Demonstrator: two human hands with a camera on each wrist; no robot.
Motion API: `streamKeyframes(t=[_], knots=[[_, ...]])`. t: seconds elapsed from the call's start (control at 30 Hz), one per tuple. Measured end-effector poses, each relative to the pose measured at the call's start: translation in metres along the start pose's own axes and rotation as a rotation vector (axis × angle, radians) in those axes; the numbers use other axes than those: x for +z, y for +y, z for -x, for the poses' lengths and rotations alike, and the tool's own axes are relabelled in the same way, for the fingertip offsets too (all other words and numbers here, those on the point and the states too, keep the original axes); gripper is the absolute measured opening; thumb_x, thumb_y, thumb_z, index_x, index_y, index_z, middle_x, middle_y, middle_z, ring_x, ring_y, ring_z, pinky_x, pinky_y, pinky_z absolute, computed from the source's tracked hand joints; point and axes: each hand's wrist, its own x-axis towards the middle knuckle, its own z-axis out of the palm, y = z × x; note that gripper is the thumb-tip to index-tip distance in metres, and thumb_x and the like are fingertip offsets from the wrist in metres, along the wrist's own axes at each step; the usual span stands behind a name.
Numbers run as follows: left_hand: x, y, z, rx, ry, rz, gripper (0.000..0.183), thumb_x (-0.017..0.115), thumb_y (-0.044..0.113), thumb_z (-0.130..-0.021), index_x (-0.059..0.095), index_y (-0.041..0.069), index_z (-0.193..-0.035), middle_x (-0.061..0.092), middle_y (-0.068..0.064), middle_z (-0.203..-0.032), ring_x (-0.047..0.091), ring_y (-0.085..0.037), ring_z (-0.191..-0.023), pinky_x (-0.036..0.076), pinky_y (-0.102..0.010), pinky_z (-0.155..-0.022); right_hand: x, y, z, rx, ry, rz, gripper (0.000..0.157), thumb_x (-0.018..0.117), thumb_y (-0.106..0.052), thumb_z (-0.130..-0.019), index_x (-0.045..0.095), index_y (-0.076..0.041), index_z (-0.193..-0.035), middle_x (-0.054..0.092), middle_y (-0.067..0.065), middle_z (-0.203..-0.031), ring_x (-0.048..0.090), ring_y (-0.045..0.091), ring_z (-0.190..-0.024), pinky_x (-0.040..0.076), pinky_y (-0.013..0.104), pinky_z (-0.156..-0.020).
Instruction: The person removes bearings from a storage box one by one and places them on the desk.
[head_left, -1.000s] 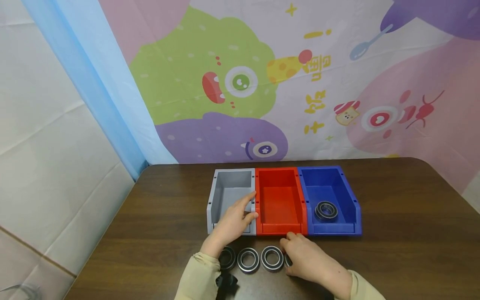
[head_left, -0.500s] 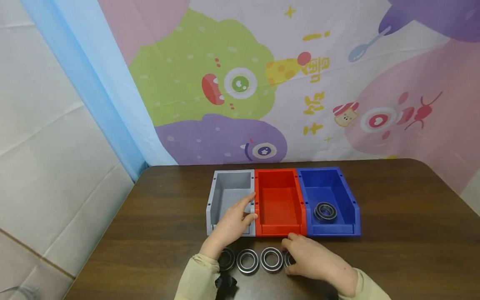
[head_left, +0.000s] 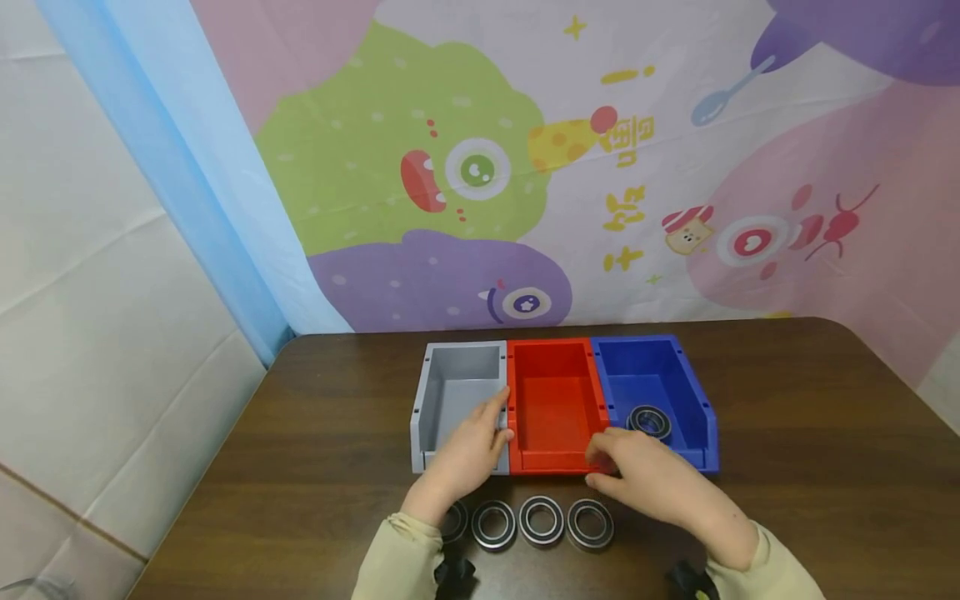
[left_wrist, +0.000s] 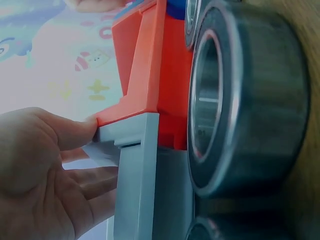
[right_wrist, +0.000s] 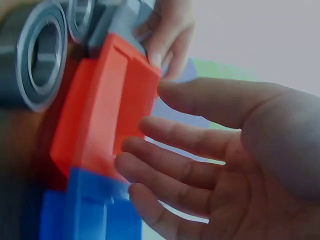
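Sealed bearings (head_left: 590, 544): four show along the table (head_left: 337, 467); another in the blue bin (head_left: 648, 367), perhaps stacked.
Steel feel: probably heavy, rigid, slick.
Outer ring: best hold, thumb opposite fingers.
Right hand (head_left: 652, 471): loosely spread, empty, near the red bin (head_left: 558, 400).
Left hand (head_left: 465, 454): fingers extended, touching the grey bin's (head_left: 457, 396) edge.

Partly hidden behind cream cloth left sleeve (head_left: 397, 560): leftmost silver-and-black metal ring (head_left: 462, 525); sleeve cut off by head view's bottom edge.
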Motion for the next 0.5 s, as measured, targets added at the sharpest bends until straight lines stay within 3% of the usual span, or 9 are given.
streamKeyframes(t=[0.17,0.33,0.5], knots=[[0.001,0.002,0.000,-0.008,0.005,-0.025,0.055,0.049,0.021,-0.093,0.027,0.006,-0.142,0.046,-0.020,-0.130,0.051,-0.032,-0.115,0.041,-0.043,-0.096,-0.011,0.012,0.000,0.077,0.136,0.004,0.007,0.067,-0.015,-0.078,0.061,-0.018,-0.079,0.054,-0.010,-0.073,0.051,0.007,-0.070,0.045,0.025,-0.063],[0.001,0.006,0.001,-0.003,0.040,-0.062,0.054,0.050,0.020,-0.093,0.030,0.005,-0.141,0.037,-0.020,-0.138,0.049,-0.034,-0.117,0.041,-0.043,-0.096,-0.020,0.028,0.001,0.152,0.254,0.002,0.004,0.064,-0.009,-0.078,0.062,-0.013,-0.080,0.054,-0.004,-0.074,0.053,0.011,-0.070,0.047,0.030,-0.064],[0.001,0.011,0.003,0.022,0.096,-0.115,0.051,0.053,0.018,-0.091,0.037,0.004,-0.137,0.038,-0.020,-0.137,0.053,-0.033,-0.112,0.046,-0.043,-0.090,-0.022,0.044,0.003,0.214,0.306,0.006,0.007,0.060,-0.007,-0.079,0.062,-0.007,-0.085,0.056,0.003,-0.080,0.055,0.019,-0.074,0.047,0.037,-0.067]])
